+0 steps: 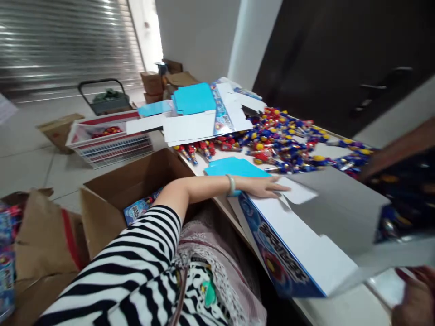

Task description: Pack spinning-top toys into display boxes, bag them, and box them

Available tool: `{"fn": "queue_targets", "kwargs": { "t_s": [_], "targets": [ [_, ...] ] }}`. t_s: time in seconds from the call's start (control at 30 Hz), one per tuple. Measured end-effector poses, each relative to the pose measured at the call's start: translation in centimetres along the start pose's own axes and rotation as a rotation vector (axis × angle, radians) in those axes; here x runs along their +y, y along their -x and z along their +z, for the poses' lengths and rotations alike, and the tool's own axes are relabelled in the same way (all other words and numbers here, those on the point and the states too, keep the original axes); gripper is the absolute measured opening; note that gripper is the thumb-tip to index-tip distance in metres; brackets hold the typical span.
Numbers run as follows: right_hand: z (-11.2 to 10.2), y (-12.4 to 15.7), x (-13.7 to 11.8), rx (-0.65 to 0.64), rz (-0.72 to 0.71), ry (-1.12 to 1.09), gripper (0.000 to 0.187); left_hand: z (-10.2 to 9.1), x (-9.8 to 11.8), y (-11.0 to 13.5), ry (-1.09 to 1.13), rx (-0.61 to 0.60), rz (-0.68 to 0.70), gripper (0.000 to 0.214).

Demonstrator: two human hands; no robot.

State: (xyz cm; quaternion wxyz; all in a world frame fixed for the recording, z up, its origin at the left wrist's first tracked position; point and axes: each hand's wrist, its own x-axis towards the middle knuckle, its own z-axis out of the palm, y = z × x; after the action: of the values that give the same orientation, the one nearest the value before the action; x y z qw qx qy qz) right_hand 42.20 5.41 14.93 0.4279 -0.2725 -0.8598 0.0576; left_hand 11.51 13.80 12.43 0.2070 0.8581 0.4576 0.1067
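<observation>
A printed blue display box (282, 253) with white inner sides stands with its flaps spread at the table's near edge. My left hand (263, 186), with a pale bangle on its wrist, lies with fingers stretched out over a white flap at the box's left end. At the lower right corner is my right hand (414, 294), blurred and partly cut off by the frame, its fingers bent around a white flap (389, 285) at the box's other end. A blue card sheet (238, 167) lies just beyond my left forearm.
Many colourful wrapped sweets (288, 140) are heaped on the table. Stacked flat blue and white cartons (193, 99) lie at its far left. An open brown carton (105, 185) with printed packs stands left of me, near a white basket (112, 149). A dark door (340, 59) is behind.
</observation>
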Motion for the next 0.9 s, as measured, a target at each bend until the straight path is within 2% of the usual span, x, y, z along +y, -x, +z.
{"fn": "queue_targets", "kwargs": {
  "t_s": [0.07, 0.1, 0.17, 0.2, 0.27, 0.33, 0.37, 0.4, 0.47, 0.5, 0.53, 0.6, 0.7, 0.73, 0.83, 0.9],
  "targets": [
    [2.0, 0.6, 4.9, 0.026, -0.004, 0.076, 0.039, 1.3, 0.2, -1.0, -0.025, 0.017, 0.012, 0.059],
    [3.1, 1.0, 7.5, -0.02, -0.037, 0.119, 0.035, 1.9, 0.5, -1.5, -0.057, 0.015, 0.012, 0.06],
    [5.2, 1.7, 11.6, -0.222, -0.16, 0.136, 0.028, 2.6, 1.2, -2.1, -0.148, -0.017, 0.001, 0.067],
    [5.8, 2.0, 12.8, -0.297, -0.191, 0.133, 0.026, 2.8, 1.5, -2.1, -0.191, -0.053, -0.002, 0.067],
    [5.7, 2.2, 12.9, -0.422, -0.141, 0.092, 0.024, 2.8, 1.8, -1.7, -0.227, -0.158, -0.001, 0.056],
    [4.1, 1.2, 11.0, -0.469, 0.072, 0.05, 0.021, 2.6, 1.7, -0.8, -0.202, -0.239, 0.019, 0.047],
    [3.0, 0.1, 9.9, -0.407, 0.191, 0.061, 0.021, 2.5, 1.5, -0.3, -0.173, -0.199, 0.04, 0.046],
    [2.0, -1.2, 9.1, -0.242, 0.284, 0.123, 0.023, 2.5, 1.3, 0.1, -0.166, -0.139, 0.051, 0.044],
    [0.0, -4.2, 8.8, 0.262, 0.442, 0.258, 0.03, 2.4, 0.7, 0.6, -0.16, -0.062, 0.08, 0.041],
    [-0.8, -5.6, 9.4, 0.39, 0.555, 0.226, 0.038, 2.4, 0.6, 0.6, -0.159, -0.036, 0.086, 0.04],
    [-1.3, -6.8, 10.2, 0.34, 0.634, 0.212, 0.043, 2.4, 0.6, 0.5, -0.164, -0.021, 0.091, 0.039],
    [-1.3, -8.1, 11.8, 0.085, 0.738, 0.139, 0.04, 2.5, 0.8, 0.0, -0.179, -0.005, 0.093, 0.034],
    [1.9, -7.7, 11.4, -0.34, 0.765, 0.011, 0.028, 3.0, 1.2, -1.2, -0.161, 0.03, 0.048, 0.024],
    [3.4, -7.2, 10.5, -0.453, 0.747, 0.016, 0.035, 3.2, 1.1, -1.4, -0.133, 0.055, 0.01, 0.023],
    [7.3, -5.3, 7.3, -0.844, 0.649, 0.302, 0.062, 3.6, 0.0, -0.4, 0.011, 0.162, -0.097, 0.039],
    [8.4, -4.5, 6.2, -1.087, 0.608, 0.501, 0.064, 3.8, -1.1, 2.3, 0.17, 0.307, -0.12, 0.041]
  ]
}}
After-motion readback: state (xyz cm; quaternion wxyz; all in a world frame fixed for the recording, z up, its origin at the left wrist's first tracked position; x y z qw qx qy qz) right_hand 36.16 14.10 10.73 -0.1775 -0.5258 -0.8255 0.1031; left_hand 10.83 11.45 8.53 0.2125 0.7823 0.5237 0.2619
